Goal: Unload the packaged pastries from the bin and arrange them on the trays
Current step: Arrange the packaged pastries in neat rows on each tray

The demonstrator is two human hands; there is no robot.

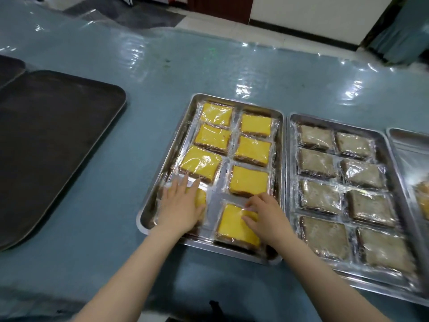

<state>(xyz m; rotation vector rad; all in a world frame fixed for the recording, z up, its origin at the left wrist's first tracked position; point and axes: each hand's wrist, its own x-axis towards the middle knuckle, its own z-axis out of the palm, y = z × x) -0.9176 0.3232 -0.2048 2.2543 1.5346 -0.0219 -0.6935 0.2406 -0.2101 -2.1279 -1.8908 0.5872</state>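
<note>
a blue-grey tabletop fills most of the view, covered with a clear glossy film that wrinkles and throws back white glare along its far side. beyond its far edge lie pale floor tiles, a dark mat and a cream wall with a black skirting strip; a dark red panel stands at the top middle.

a steel tray sits in the middle of the tabletop, holding yellow-topped packaged pastries in clear wrap, laid in two columns. the left hand lies flat with straight fingers on the nearest pastry of the left column, its grip open and pressing down. the right hand rests on the nearest pastry of the right column, fingers bent at the wrapper's far right corner; whether its grip pinches the film or only touches it, i cannot tell.

just beside this tray to the right, edges nearly touching, is a second steel tray filled with two columns of brownish wrapped pastries. a third steel tray shows at the right border, cut off by the frame. to the left, well apart from the steel trays, lies a dark tray with rounded corners, and the corner of another dark tray sits behind it.
</note>
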